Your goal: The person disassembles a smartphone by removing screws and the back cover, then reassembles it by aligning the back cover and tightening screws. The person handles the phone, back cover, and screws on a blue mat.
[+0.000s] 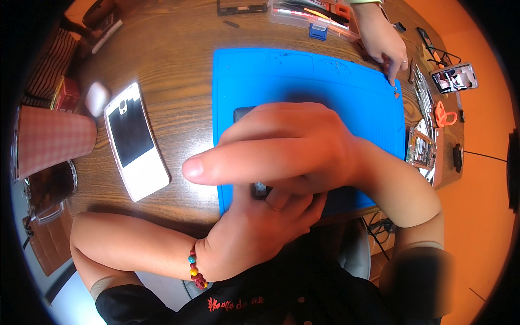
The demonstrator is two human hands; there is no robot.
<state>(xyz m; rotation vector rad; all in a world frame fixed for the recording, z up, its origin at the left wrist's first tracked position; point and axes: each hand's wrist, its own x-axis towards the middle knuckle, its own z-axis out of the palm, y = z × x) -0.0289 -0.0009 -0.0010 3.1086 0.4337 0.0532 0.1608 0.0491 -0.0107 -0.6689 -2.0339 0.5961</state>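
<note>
My right hand [284, 146] is close to the camera over a blue work mat [252, 77], thumb stretched to the left. Its other fingers curl out of sight, so what they hold is hidden. Below it my left hand [264, 227], with a beaded bracelet at the wrist, bends its fingers around the near end of a dark flat device [259, 191]. A dark corner [243, 113] shows past my right knuckles; most of the device is covered by my hands.
Another person's hand [386, 44] points at small parts [396, 94] on the mat's far right corner. At left lie a white phone back cover [138, 150], a white case [97, 98] and a checkered cup [57, 140]. A tool box [300, 16], a phone [455, 78] and orange scissors [445, 115] surround the mat.
</note>
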